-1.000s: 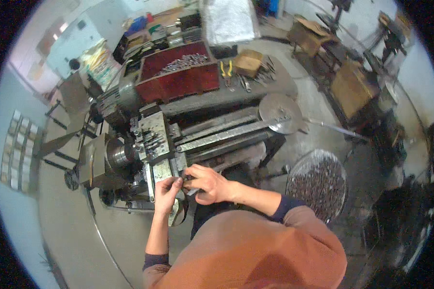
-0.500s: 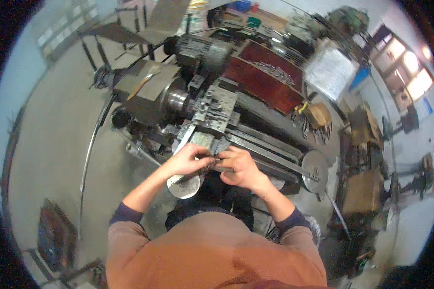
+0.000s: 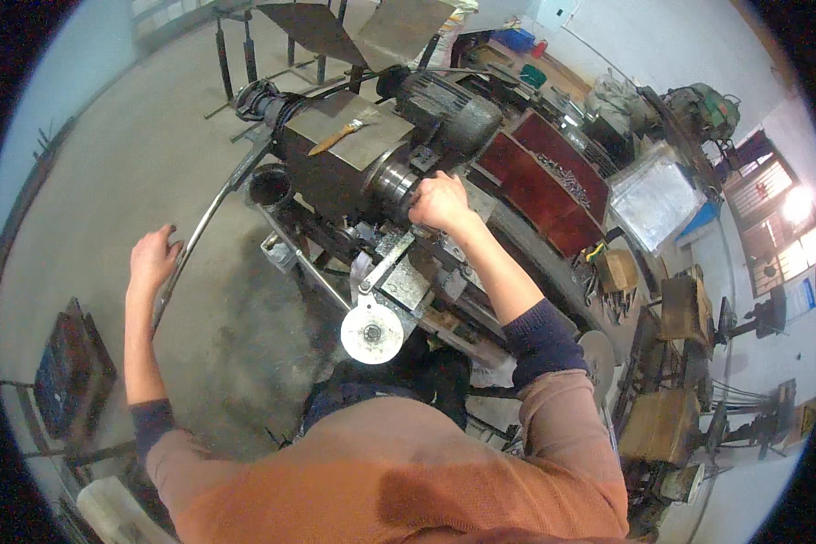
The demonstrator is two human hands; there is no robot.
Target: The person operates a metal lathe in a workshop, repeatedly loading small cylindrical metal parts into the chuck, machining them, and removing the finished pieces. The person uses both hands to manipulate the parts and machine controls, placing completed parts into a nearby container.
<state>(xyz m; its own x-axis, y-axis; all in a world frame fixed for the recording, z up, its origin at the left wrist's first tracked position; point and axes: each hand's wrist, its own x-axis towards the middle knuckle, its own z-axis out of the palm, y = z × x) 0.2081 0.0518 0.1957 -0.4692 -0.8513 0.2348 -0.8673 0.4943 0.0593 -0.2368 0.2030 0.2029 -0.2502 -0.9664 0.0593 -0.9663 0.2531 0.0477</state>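
Note:
In front of me stands a lathe with a shiny round spindle nose [image 3: 395, 184] on its headstock [image 3: 340, 150]. My right hand [image 3: 440, 203] is closed at the front of that spindle, its fingers bent. Whatever they grip is hidden by the hand. Out at the left, my left hand [image 3: 154, 258] is raised beside a long metal lever [image 3: 210, 213], fingers apart and slightly bent, holding nothing that I can see. A round pale handwheel [image 3: 372, 333] faces me below the carriage.
A wooden-handled brush [image 3: 340, 136] lies on the headstock cover. Behind it sits a motor [image 3: 451, 109]. A dark red tray [image 3: 548, 181] holds small metal parts. A silvery sheet-covered box [image 3: 655, 199] and a brown carton [image 3: 618, 270] are farther right.
My hands have parted from in front of the carriage. The right has moved up to the spindle, the left out toward the lever. The view has also shifted.

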